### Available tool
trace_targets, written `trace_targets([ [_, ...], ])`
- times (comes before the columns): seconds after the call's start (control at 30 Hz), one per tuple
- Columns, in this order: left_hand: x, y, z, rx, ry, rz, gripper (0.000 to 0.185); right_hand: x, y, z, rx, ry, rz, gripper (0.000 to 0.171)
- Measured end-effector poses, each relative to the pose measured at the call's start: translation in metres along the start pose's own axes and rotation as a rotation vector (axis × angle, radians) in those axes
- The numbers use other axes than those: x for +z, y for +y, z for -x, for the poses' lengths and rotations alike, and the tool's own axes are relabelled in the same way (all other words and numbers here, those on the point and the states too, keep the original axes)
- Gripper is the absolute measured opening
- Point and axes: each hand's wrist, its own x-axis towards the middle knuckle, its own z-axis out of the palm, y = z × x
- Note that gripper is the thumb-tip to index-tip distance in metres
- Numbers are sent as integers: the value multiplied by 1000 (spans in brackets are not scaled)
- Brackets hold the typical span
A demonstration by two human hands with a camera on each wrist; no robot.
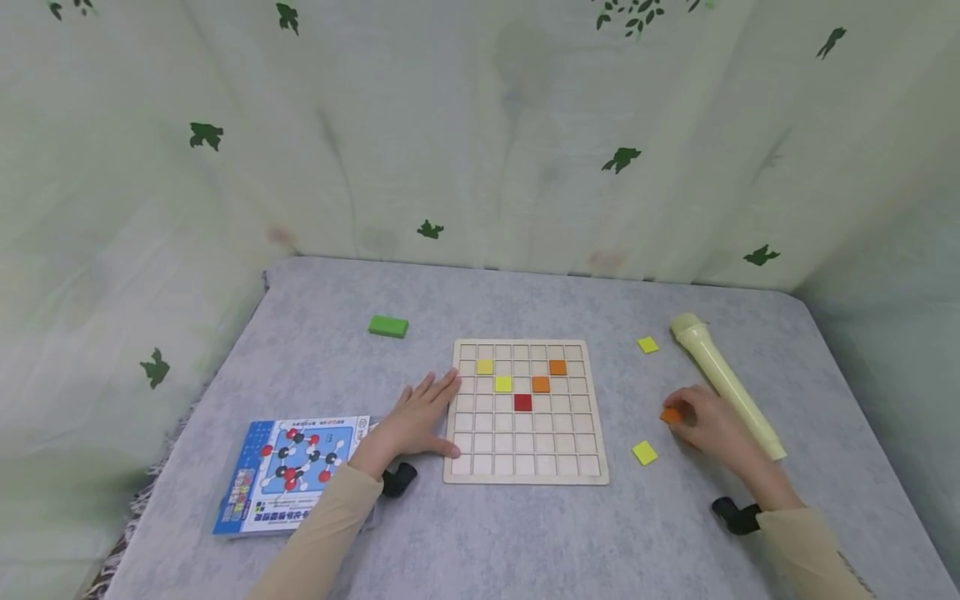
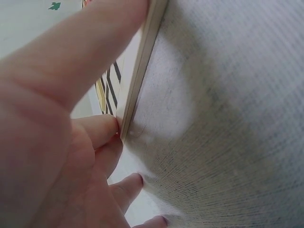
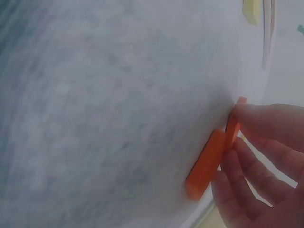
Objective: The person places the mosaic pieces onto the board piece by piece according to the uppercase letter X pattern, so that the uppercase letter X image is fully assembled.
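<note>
1. A person's right hand [image 1: 712,427] pinches an orange tile [image 1: 670,415] at its thin edges on the grey table [image 1: 525,533], to the right of the wooden grid board [image 1: 525,475] and just beside a pale yellow cylinder [image 1: 723,379].
2. The right wrist view shows two flat orange pieces at the fingertips [image 3: 247,118], one leaning on the other; the grip is closed on the nearer one.
3. The left hand [image 1: 420,421] lies flat, fingers straight, against the board's left edge, steadying it.
4. The tile looks light, stiff and thin, likely wood or plastic. Lying flat, it offers little to catch, so a pinch across opposite edges, or tipping one side up first, seems the surest hold.
5. Two yellow tiles [image 1: 645,452] lie loose on the table nearby.
</note>
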Motion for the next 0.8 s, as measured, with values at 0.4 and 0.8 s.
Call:
trace_targets([
  [0.4,1,-1,0,3,6,-1,109,25,-71,-34,-169,-14,-177,24],
  [0.8,3,-3,-1,13,19,-8,107,81,-163,-70,-326,-228,-166,20],
])
